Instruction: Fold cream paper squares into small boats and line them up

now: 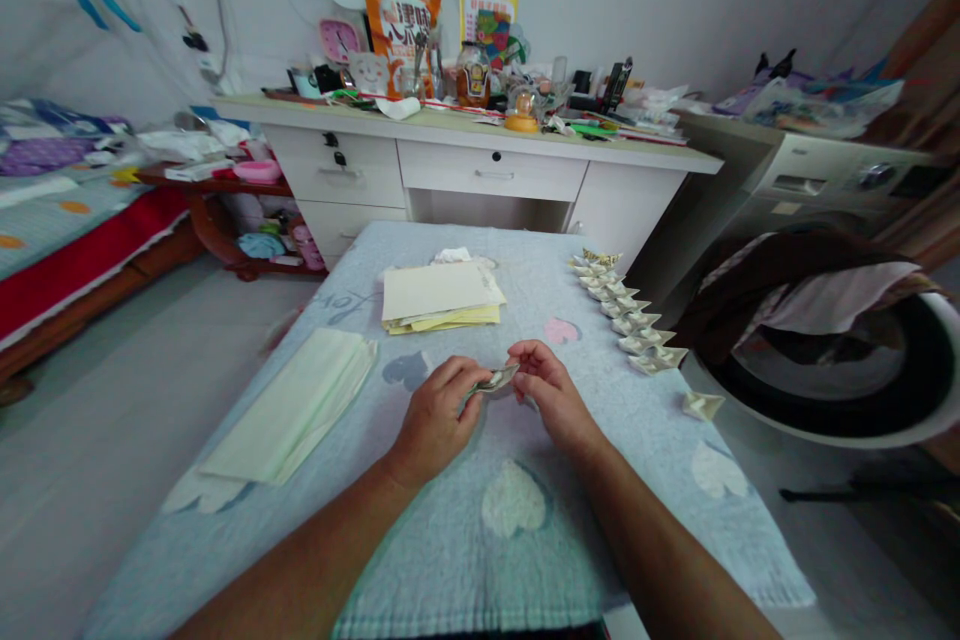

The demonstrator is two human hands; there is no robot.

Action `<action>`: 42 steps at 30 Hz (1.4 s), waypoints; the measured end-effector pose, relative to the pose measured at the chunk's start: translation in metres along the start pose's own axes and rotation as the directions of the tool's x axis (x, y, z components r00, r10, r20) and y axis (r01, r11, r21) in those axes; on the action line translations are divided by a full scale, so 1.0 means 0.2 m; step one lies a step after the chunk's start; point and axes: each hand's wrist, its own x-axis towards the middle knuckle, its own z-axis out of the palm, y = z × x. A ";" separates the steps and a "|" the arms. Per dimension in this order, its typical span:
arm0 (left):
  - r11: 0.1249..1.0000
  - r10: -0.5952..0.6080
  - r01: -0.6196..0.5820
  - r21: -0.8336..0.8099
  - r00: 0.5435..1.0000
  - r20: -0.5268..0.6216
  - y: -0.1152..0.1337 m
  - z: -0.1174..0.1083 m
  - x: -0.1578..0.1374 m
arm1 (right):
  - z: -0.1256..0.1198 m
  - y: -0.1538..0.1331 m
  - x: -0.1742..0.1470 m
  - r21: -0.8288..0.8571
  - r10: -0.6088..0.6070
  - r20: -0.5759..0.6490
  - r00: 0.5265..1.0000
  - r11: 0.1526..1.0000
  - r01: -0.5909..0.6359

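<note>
Above the middle of the table, my left hand [441,410] pinches a small folded paper [496,379] between thumb and fingers. My right hand [551,390] has its fingertips closed at the paper's right-hand tip. The paper is pale with darker marks, and its exact shape is partly covered by the fingers. Along the table's right side runs a slanting row of folded paper boats [634,325]. One more folded paper piece [703,406] sits apart, nearer to me. Beyond my hands lies a stack of paper sheets [435,292], cream above and yellow below.
A blue cloth with heart shapes covers the table [465,560]. Folded pale green paper [292,410] lies on the left. A cluttered white desk [480,160] stands behind. At the right is a washing machine [817,180] with its round door [930,360] open beside the table.
</note>
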 end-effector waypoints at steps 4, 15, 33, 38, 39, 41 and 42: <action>1.000 -0.006 0.006 0.003 0.999 0.035 -0.02 0.01 0.00 | -0.01 0.00 0.01 -0.140 0.015 -0.052 0.999 0.990 -0.022; 0.988 -0.153 0.149 0.045 0.980 0.130 -0.07 0.03 0.00 | -0.06 0.09 0.03 -0.616 -0.093 -0.136 0.986 0.788 -0.010; 0.995 -0.088 0.081 0.052 0.983 0.161 -0.07 0.03 0.01 | -0.02 0.01 -0.02 -0.886 -0.184 0.194 0.964 0.389 0.253; 0.993 -0.108 0.101 0.054 0.983 0.147 -0.07 0.04 0.00 | -0.04 -0.02 -0.02 -0.885 -0.181 0.180 0.967 0.399 0.240; 0.993 -0.115 0.110 0.048 0.984 0.138 -0.07 0.04 0.00 | -0.05 -0.03 -0.01 -0.886 -0.190 0.172 0.967 0.399 0.236; 0.991 -0.130 0.126 0.037 0.984 0.124 -0.08 0.05 0.00 | -0.07 -0.04 -0.01 -0.892 -0.200 0.158 0.967 0.391 0.226; 0.991 -0.135 0.132 0.033 0.983 0.121 -0.08 0.05 -0.01 | -0.08 -0.04 0.00 -0.895 -0.198 0.154 0.968 0.387 0.221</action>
